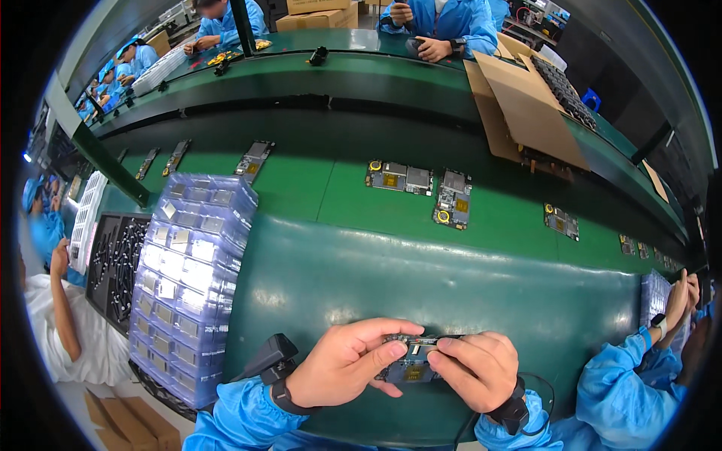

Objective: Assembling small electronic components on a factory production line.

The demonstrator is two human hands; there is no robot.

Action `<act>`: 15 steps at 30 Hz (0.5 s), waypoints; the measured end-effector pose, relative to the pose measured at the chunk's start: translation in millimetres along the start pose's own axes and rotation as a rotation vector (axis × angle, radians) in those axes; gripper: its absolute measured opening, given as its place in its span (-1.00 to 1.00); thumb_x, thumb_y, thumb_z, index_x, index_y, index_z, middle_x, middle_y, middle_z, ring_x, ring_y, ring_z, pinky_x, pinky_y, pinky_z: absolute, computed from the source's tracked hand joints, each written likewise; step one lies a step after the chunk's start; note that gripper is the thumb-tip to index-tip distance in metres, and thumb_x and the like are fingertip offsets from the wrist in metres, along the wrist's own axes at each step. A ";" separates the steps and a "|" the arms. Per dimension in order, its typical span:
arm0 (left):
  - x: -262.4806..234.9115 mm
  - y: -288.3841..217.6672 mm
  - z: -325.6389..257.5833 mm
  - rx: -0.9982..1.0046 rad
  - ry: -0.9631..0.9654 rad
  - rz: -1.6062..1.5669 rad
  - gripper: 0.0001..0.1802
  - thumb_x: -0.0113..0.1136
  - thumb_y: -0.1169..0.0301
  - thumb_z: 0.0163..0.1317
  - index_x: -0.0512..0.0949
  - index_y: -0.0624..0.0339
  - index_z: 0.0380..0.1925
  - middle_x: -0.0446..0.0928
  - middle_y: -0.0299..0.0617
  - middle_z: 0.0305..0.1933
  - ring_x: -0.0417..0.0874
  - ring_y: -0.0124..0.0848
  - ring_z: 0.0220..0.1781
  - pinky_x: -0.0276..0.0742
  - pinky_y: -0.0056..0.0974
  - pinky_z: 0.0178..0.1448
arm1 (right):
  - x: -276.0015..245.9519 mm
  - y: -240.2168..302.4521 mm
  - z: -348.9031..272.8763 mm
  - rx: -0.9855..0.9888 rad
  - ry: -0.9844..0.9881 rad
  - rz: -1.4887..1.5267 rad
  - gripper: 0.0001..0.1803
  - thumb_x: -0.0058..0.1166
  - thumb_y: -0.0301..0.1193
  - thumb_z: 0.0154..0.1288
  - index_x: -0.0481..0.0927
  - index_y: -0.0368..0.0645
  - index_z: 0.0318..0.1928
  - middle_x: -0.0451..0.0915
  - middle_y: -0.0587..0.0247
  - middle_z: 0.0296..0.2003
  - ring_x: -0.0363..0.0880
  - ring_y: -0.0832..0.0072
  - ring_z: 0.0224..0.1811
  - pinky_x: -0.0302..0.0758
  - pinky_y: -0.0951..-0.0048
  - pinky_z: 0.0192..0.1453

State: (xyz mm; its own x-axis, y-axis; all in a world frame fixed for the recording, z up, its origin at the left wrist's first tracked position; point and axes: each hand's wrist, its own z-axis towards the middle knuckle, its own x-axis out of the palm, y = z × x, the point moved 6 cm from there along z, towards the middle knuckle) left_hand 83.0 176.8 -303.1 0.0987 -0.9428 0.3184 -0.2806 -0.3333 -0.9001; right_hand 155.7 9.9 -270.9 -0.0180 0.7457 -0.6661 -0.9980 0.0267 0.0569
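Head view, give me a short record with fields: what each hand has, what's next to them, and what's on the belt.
left hand: grips the circuit board from its left side
right hand: grips the same board from its right side
beside left hand: tall stack of clear trays
green belt: several more circuit boards, spaced apart
far side: cardboard box

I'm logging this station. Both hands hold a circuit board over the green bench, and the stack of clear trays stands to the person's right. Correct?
Not quite. The head view shows the tray stack on the person's left. The rest holds: left hand and right hand both hold the circuit board over the green bench.
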 end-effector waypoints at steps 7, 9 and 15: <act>-0.8 0.2 2.5 0.024 0.014 0.017 -0.63 -0.01 0.49 0.57 0.44 0.36 0.31 0.67 -0.03 -0.02 0.72 -0.36 -0.03 0.88 -0.17 -0.10 | 1.0 -1.1 -3.6 0.008 0.000 0.012 -0.62 0.30 -0.47 -0.03 0.78 -0.14 -0.10 0.72 0.21 -0.09 0.67 0.41 -0.24 0.53 0.44 -0.26; -1.3 0.3 2.3 0.023 0.002 0.016 -0.63 -0.01 0.48 0.58 0.44 0.37 0.31 0.67 -0.03 -0.04 0.73 -0.36 -0.05 0.88 -0.19 -0.12 | 1.7 -1.2 -3.4 0.011 -0.001 0.016 -0.62 0.30 -0.47 -0.04 0.78 -0.14 -0.10 0.72 0.21 -0.09 0.67 0.41 -0.25 0.54 0.44 -0.26; -1.5 0.2 2.4 0.037 0.015 0.015 -0.63 0.00 0.47 0.58 0.44 0.38 0.30 0.68 -0.03 -0.05 0.73 -0.38 -0.06 0.88 -0.21 -0.13 | 2.1 -0.9 -2.9 0.013 0.005 0.012 -0.62 0.29 -0.47 -0.05 0.78 -0.14 -0.11 0.72 0.21 -0.10 0.67 0.40 -0.26 0.54 0.43 -0.27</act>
State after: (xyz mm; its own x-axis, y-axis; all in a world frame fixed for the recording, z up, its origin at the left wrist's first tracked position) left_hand 85.0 178.1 -304.5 0.0803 -0.9477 0.3089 -0.2468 -0.3191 -0.9150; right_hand 156.5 9.5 -274.5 -0.0306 0.7426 -0.6690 -0.9968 0.0265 0.0750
